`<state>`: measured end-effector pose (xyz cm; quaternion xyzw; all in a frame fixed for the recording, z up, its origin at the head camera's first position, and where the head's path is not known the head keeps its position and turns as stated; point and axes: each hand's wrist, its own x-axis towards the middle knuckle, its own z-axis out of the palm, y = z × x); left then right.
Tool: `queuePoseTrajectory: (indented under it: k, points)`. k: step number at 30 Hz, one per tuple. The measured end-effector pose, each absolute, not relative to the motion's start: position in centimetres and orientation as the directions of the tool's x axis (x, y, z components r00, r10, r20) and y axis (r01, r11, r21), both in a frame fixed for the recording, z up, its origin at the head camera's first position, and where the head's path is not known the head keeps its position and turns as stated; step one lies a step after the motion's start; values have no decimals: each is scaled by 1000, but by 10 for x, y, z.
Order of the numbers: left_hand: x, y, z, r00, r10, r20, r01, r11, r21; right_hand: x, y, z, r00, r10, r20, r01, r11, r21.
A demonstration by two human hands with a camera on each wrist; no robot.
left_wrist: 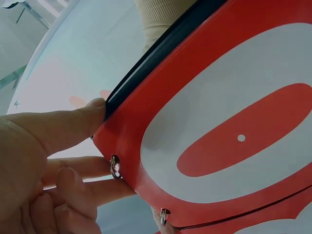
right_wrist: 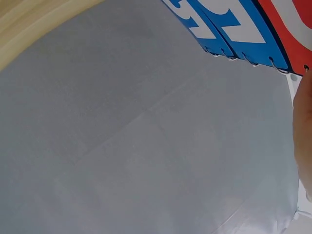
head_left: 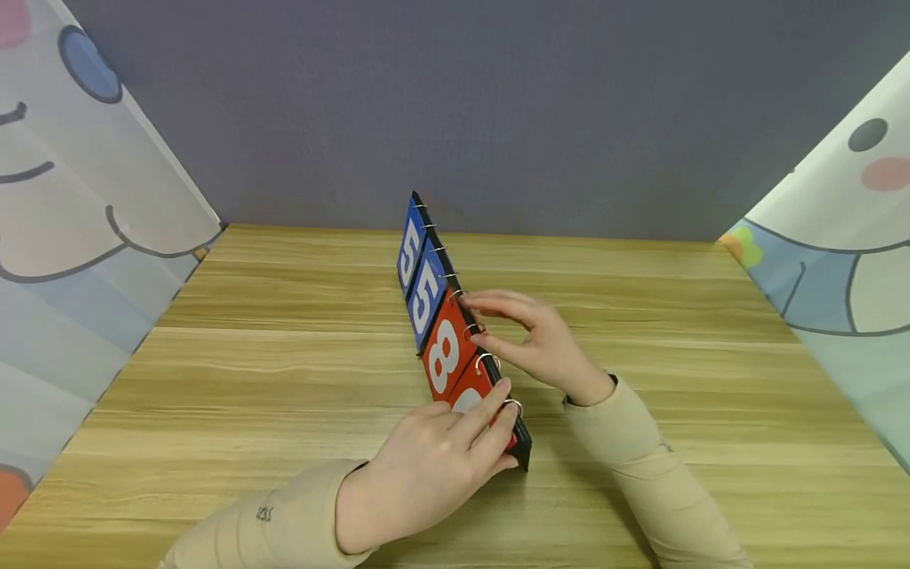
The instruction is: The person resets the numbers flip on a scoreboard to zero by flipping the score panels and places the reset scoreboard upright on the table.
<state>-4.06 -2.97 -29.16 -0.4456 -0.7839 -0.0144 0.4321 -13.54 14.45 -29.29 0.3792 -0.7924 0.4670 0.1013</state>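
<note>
A tabletop flip scoreboard stands tent-like, running away from me, with its number cards facing left. Its far half has two blue cards reading 5 and 5. On the near half, one red card reads 8, and another red card shows a 0. My left hand grips the near end, its thumb against the end edge and two fingers at the top edge by a metal ring. My right hand touches the top edge near the middle rings, from the right side, fingers slightly bent.
The scoreboard stands on a wood-grain table. A grey-blue panel rises behind it. Cartoon-printed sheets line the left side and the right side.
</note>
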Motion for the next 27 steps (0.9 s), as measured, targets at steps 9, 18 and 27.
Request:
queuePoseTrajectory:
  k: [9, 18, 27]
  points:
    - [-39, -30, -293, -273, 699, 661, 698, 617, -364, -142, 146, -296, -531, -595, 603, -831, 229, -507]
    - [-41, -30, -292, -229, 689, 688, 714, 599, -362, -141, 146, -297, -601, -628, 495, -757, 248, -605]
    - [-41, -29, -292, -208, 676, 707, 731, 588, -346, -150, 148, -300, -847, -442, 296, -377, 106, -920]
